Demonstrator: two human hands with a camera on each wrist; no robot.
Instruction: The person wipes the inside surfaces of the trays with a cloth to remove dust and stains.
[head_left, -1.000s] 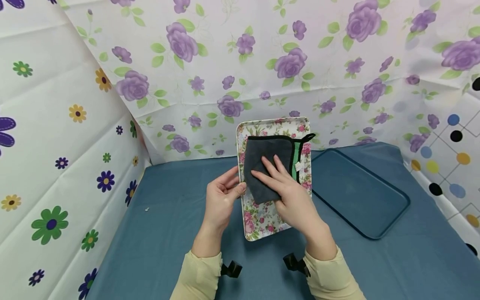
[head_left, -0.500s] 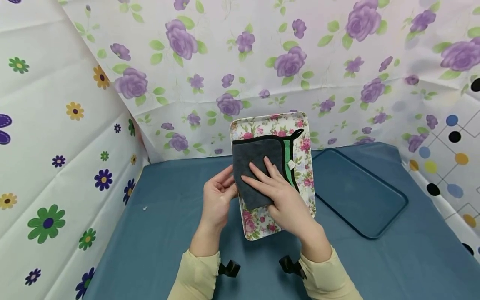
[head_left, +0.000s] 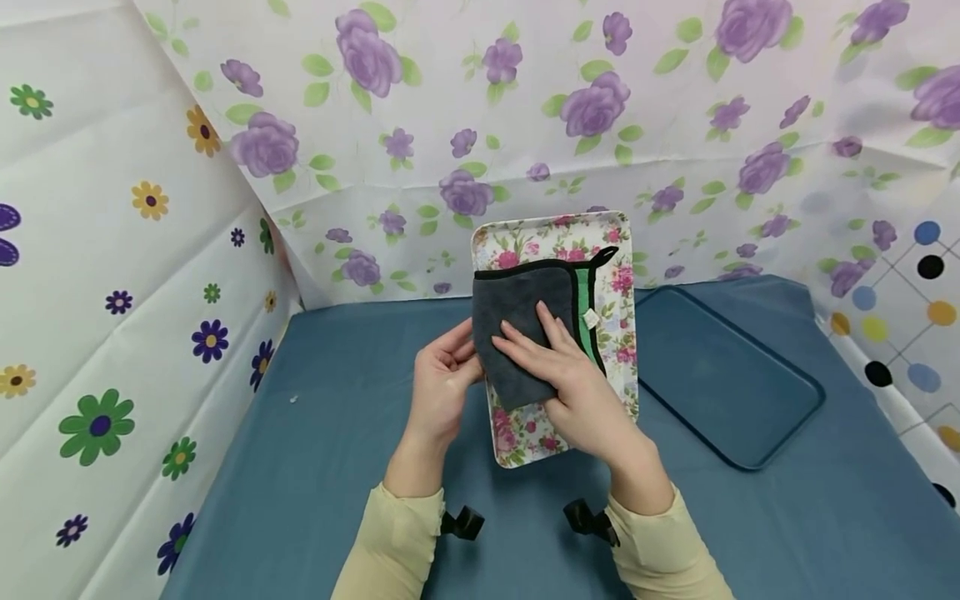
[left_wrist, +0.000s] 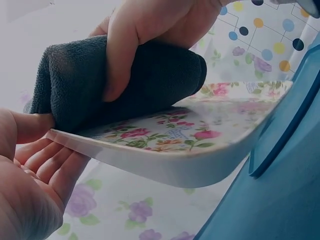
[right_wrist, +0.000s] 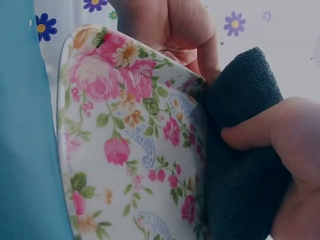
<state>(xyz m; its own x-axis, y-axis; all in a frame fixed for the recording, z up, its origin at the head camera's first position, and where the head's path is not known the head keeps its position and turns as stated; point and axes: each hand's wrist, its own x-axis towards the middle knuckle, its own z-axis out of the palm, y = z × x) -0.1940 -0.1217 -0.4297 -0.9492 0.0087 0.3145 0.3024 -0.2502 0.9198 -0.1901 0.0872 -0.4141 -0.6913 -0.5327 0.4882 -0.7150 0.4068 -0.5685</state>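
My left hand grips the left rim of a white rectangular tray with pink flowers, thumb at the rim and fingers underneath. The tray is tilted up off the table. Over its inside lies a folded dark grey cleaning cloth with black edging, a green side strip, a small white tag and a hanging loop. My right hand presses the cloth onto the tray with spread, straight fingers. In the right wrist view its thumb lies along the side of the cloth. The cloth hides much of the tray's inside.
A flat blue tray lies on the blue-covered table at the right. Floral sheets hang behind and to the left, with a dotted sheet at the right. A small white scrap sits on the table's left part.
My right hand and the cloth shift left across the tray, then slightly right in view along with the tray. The left hand keeps its grip on the rim. The blue tray stays put.
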